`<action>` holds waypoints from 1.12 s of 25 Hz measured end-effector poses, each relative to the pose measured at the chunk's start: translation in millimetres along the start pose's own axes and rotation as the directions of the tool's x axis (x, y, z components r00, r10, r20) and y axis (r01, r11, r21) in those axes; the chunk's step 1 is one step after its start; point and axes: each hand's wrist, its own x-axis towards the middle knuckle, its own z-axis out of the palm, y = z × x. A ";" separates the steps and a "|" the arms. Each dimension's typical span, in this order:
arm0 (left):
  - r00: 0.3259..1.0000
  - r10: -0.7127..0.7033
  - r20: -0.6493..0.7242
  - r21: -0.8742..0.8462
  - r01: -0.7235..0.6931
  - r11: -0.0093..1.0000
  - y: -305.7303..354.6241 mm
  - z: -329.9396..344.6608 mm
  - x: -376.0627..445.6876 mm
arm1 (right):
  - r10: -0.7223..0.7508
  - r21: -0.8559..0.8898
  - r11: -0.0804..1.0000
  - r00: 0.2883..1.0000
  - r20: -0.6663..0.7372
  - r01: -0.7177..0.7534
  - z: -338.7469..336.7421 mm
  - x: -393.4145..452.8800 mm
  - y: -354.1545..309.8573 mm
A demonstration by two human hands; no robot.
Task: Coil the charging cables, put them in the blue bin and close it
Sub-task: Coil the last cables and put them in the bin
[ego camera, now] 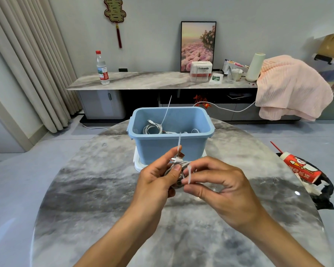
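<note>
Left hand [156, 180] grip clamps coiled cable [178, 168]; right hand [216, 186] pinches white tie [189, 175] just beside it. Step: binding coil; next, cinch, drop into blue bin [172, 145] beyond

The blue bin [171, 143] stands open-topped just beyond both hands, its mouth partly taken up by coiled white cables [152, 129] and a thin tie [167, 110] sticking up past the far rim. Bare marble table [85, 189] spreads wide to the left and near side. On the right edge a tipped red cup [301, 168] on a black bag [322, 197] crowds that flank.
</note>
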 end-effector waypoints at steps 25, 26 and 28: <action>0.996 0.071 -0.050 0.062 -0.068 0.996 1.0 -0.7 1.9 | 0.475 0.672 0.673 0.877 -0.074 -0.308 9.5 2.2 -23.1; 0.996 0.069 -0.050 0.056 -0.067 0.996 1.0 -1.0 2.2 | 0.472 0.674 0.672 0.879 -0.072 -0.306 9.4 1.9 -22.0; 0.997 0.068 -0.047 0.053 -0.066 0.996 1.0 -1.1 2.4 | 0.454 0.672 0.679 0.889 -0.066 -0.297 9.8 1.5 -20.6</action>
